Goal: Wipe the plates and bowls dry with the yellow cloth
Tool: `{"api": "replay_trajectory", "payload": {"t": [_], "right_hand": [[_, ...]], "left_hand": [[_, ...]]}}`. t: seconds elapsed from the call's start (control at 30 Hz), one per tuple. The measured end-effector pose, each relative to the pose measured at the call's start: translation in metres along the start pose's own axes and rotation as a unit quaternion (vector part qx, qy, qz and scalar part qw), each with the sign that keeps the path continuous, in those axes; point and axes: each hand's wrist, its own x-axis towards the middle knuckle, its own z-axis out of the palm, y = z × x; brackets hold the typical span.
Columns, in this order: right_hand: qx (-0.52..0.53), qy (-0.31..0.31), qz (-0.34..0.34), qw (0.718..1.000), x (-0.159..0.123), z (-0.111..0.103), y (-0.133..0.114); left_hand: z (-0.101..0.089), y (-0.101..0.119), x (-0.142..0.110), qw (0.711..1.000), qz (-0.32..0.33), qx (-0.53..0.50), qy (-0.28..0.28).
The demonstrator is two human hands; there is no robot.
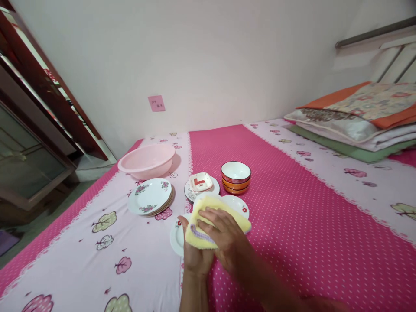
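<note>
My left hand is under a white plate, its thumb up at the left side. A yellow cloth with a lilac checked edge covers most of that plate. Spread over the cloth, my right hand presses it against the plate from above. Two white plates with red flowers lie on the bed, one plate at the left of my hands and another plate behind them at the right. Beyond, a square dish with a red mark rests on a dark-rimmed plate.
A stack of flowered plates sits to the left, with a pink basin behind it. Orange bowls are stacked right of the square dish. Folded bedding lies at far right on the pink-and-white bedspread. A wall stands behind.
</note>
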Motion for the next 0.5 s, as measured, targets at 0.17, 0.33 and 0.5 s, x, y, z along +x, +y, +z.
{"api": "replay_trajectory", "payload": {"t": [0.17,0.33,0.5], "right_hand": [[-0.050,0.091,0.047,0.993,0.001,-0.009,0.017],[-0.078,0.107,0.102,0.986,-0.008,-0.019,0.044],[-0.070,0.084,0.185,0.977,-0.012,-0.030,0.050]], "left_hand": [[0.010,-0.021,0.005,0.998,0.017,0.055,0.033],[0.008,-0.026,0.007,0.994,-0.026,0.101,-0.037],[0.008,-0.016,0.008,0.998,0.005,0.062,-0.005]]}}
